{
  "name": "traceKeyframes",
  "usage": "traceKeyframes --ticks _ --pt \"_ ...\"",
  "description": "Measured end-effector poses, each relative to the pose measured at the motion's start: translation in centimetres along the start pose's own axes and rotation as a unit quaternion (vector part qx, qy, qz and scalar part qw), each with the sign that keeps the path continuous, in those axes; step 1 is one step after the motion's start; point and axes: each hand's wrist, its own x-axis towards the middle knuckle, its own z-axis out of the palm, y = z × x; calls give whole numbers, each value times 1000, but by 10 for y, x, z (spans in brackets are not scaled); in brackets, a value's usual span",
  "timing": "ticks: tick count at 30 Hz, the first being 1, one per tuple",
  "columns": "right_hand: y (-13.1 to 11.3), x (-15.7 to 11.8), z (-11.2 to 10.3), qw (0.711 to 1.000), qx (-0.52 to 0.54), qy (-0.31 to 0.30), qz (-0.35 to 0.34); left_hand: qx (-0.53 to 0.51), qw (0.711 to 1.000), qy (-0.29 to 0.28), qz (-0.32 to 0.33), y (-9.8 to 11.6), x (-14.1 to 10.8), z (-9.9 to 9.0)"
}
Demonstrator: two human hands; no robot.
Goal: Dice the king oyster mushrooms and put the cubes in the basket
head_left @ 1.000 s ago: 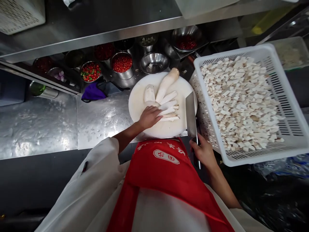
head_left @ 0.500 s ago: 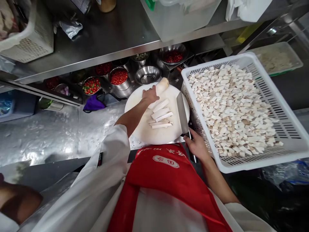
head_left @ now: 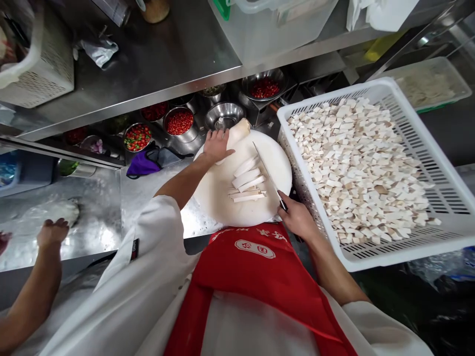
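Observation:
A round white cutting board (head_left: 274, 148) lies in front of me. My left hand (head_left: 217, 146) rests with its fingers spread on a thick pale mushroom stem (head_left: 239, 130) at the board's far left edge. Several long white slices (head_left: 248, 179) are gathered at the board's middle. My right hand (head_left: 298, 216) is closed round the dark handle of a knife (head_left: 266, 167), whose blade is over the board's right part, edge-on to the camera. To the right stands a white basket (head_left: 445, 173) with many small white chopped pieces (head_left: 359, 163).
Behind the board are metal bowls, some with red chopped peppers (head_left: 179, 121), under a steel shelf (head_left: 166, 64). A purple cloth mask (head_left: 143, 164) lies left of them. At the far left, another person's hand (head_left: 52, 232) is over the counter near a clear bag (head_left: 55, 211).
My left hand has shifted left over the stem. The knife has turned from showing its flat side to nearly edge-on. The other person's hand has come out over the left counter.

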Motion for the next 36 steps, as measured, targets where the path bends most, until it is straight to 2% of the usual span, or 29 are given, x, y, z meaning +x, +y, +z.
traceKeyframes --ticks 2,6,9,12,16,21,24,27,31,36 --pt "4 0 -5 999 -12 -13 -27 -10 999 21 32 17 -27 3" --pt "14 -7 -19 998 24 -36 -55 -25 988 -40 146 57 -101 32" --pt "17 -9 -21 998 21 -28 -51 2 987 -52 150 75 -130 56" --pt "12 -10 -14 998 4 -13 -62 10 991 -69 115 79 -123 65" --pt "6 -19 -3 997 46 -28 -56 -7 989 -120 87 78 -101 59" --pt "0 -38 7 997 52 34 48 -36 994 -94 31 87 -94 54" --pt "-6 -42 10 997 57 27 52 -55 995 -83 -29 91 -91 52" --pt "-8 -41 8 998 55 -4 31 -58 992 -108 -21 87 -89 50" --pt "-8 -41 -1 998 52 6 36 -60 985 -161 -11 76 -90 49" --pt "-22 -47 -20 998 51 -16 42 -58 991 -121 1 78 -94 50"
